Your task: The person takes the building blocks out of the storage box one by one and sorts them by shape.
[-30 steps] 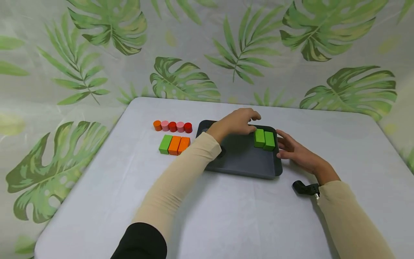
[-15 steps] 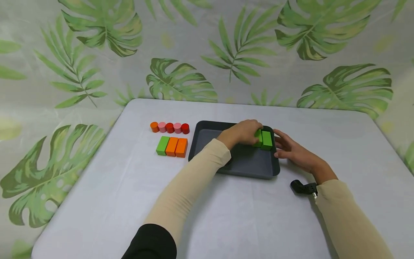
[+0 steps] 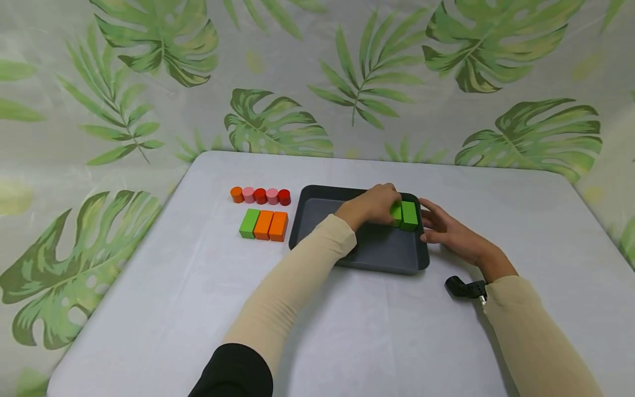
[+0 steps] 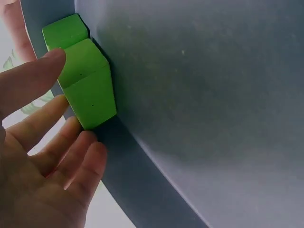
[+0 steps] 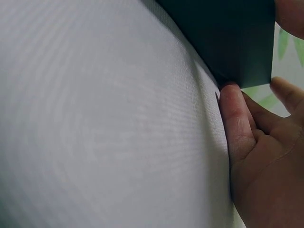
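My left hand (image 3: 369, 204) reaches into the dark grey baking tray (image 3: 377, 256) and pinches a green block (image 4: 92, 95) between thumb and fingers. That block stands in the far right part of the tray. Right beside it, toward the tray's right wall, is a second green block (image 3: 409, 215). In the left wrist view the thumb lies at the held block's upper edge, with the fingers along its other side. My right hand (image 3: 453, 234) rests against the outside of the tray's right wall, fingers loosely extended; its fingertips touch the tray wall (image 5: 237, 42) in the right wrist view.
Left of the tray lie a green block (image 3: 249, 223) and two orange blocks (image 3: 270, 225) side by side. Behind them is a row of small orange, pink and red cylinders (image 3: 260, 196). A white cloth (image 3: 387, 331) covers the table; a leaf-patterned sheet (image 3: 283, 121) hangs behind.
My left hand has come down from above the tray's back edge onto the left green block and now pinches it. My right hand stays at the tray's right wall.
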`<state>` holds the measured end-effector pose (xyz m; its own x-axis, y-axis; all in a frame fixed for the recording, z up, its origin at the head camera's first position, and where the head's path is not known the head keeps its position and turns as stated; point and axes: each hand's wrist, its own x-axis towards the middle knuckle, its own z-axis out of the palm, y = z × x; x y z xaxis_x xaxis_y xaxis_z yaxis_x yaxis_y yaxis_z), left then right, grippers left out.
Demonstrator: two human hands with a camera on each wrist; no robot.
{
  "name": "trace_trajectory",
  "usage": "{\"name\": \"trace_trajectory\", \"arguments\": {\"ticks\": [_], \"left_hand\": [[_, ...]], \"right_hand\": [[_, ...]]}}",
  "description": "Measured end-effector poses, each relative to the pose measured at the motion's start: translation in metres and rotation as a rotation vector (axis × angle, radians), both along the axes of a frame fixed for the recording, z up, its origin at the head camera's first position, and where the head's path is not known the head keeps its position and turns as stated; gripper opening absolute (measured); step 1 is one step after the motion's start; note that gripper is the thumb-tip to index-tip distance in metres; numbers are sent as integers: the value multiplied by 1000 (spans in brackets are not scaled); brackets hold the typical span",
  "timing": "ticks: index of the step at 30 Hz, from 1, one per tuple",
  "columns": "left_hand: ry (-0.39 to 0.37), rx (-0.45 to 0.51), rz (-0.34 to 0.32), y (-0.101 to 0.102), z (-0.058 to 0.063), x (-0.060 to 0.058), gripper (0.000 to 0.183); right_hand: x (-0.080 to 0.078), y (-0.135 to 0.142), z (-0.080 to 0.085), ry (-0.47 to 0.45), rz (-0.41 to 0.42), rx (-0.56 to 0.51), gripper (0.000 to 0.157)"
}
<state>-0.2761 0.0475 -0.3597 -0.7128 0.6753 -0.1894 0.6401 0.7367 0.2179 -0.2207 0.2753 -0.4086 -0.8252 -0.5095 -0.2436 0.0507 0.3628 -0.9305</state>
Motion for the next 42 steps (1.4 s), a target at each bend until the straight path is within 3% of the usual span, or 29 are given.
{"name": "trace_trajectory", "arguments": {"ticks": [10, 27, 32, 36, 42], "left_hand": [[-15, 1, 62, 6, -1, 4, 57], [-56, 17, 74, 10, -7, -1, 61], [-26, -19, 54, 8, -7, -3, 62], [1, 14, 18, 1, -1, -3, 59], [3, 114, -37, -20, 22, -1, 61]], "right_hand": [[0, 2, -1, 3, 6, -12, 91], [1, 2, -1, 10, 6, -4, 90], [0, 0, -2, 16, 3, 12, 89], [0, -1, -3, 9, 3, 5, 89], [0, 1, -1, 16, -8, 29, 91]]}}
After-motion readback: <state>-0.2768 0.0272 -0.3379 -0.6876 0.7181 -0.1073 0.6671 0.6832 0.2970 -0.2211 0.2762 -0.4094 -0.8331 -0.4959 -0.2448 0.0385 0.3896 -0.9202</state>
